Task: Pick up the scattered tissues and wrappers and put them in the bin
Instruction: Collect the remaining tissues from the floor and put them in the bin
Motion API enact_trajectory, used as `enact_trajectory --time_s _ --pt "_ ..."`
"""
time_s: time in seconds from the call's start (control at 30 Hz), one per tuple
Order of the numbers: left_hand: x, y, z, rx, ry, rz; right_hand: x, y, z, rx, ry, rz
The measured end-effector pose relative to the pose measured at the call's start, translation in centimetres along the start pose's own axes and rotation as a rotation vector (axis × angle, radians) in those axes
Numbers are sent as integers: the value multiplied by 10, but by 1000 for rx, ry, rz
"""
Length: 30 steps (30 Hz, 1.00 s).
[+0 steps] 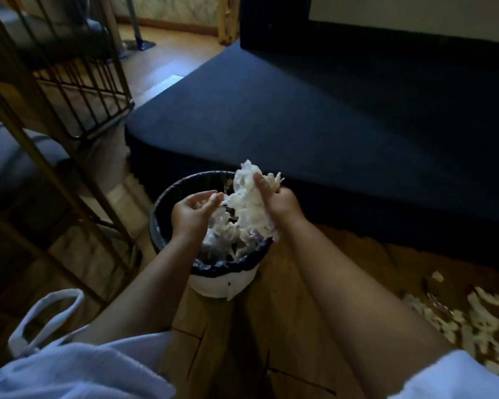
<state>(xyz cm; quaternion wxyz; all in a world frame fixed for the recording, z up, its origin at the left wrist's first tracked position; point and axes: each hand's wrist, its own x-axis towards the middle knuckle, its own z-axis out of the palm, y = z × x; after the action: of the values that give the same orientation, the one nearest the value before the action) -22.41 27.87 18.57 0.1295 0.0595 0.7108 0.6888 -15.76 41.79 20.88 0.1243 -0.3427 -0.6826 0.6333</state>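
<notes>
Hands above bin (222, 283): right hand (283, 203) grips tissue wad (247, 197), left hand (189, 215) loosely cupped; scraps (478, 313) litter floor (288, 286).

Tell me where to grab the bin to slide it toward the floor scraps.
Probably the near rim of the bin, from above: it stands upright, that edge is free, and the far side sits close to the dark platform. The right hand must first drop its tissue wad.

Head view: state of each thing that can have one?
bin: upright, dark liner, partly filled with tissue
tissue wad: held over the bin
right hand: grips the wad
left hand: over the bin, fingers curled, grip unclear
floor scraps: scattered, not picked up
</notes>
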Motion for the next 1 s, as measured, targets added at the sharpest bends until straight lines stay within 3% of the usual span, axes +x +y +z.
enact_trajectory --time_s 0.17,0.43,0.57,0.77,1.0 --pt "42 -30 -14 32 71 -106 43 12 53 -74 -111 127" --pt "53 -69 -24 539 -193 -99 64 51 66 -510 -249 140" --pt "41 -69 -19 648 -274 -175 55 50 53 -600 -405 155" --pt "4 -30 6 782 -52 -39 17 27 6 -351 -283 98" --pt "-93 -35 70 663 -252 112 -74 61 -83 -229 -121 -10"
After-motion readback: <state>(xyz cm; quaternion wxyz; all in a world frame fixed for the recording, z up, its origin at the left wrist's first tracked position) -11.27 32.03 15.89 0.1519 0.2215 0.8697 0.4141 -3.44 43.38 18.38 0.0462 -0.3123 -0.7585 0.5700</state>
